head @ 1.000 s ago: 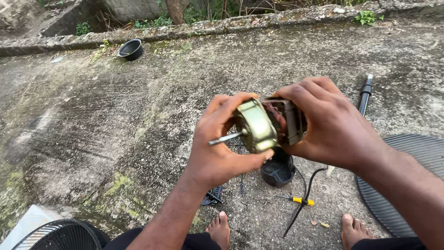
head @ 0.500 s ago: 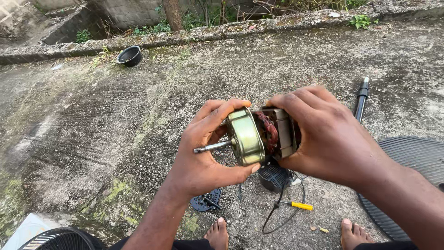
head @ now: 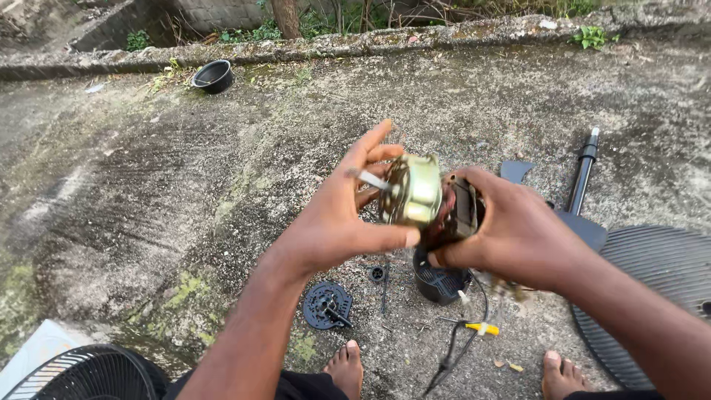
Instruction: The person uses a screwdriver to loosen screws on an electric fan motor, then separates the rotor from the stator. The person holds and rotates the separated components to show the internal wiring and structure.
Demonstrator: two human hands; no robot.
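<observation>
The concrete ground [head: 148, 185], mossy and stained, fills the view, with a stone kerb [head: 370, 46] along its far edge. On the right lies a round dark fan grille [head: 659, 296]; a second grille [head: 81, 374] shows at the lower left corner. A black pole [head: 583, 172] on its flat base rests near the right-hand grille.

Above the ground, both hands meet on a fan motor [head: 426, 198] held at mid-frame. The right hand [head: 518, 233] is wrapped over the dark rear part of the motor — fingers curled round it, thumb underneath. The left hand [head: 337, 215] is more open: the thumb presses against the pale metal front casing from below, while the fingers stretch up behind the shaft [head: 370, 179], which points left. Whether those fingers touch the shaft cannot be told.

Below the motor sit a black ribbed housing [head: 441, 280], a black disc-shaped part [head: 326, 305] and a small yellow-handled tool [head: 481, 327]. A black bowl [head: 213, 75] lies far off by the kerb.
</observation>
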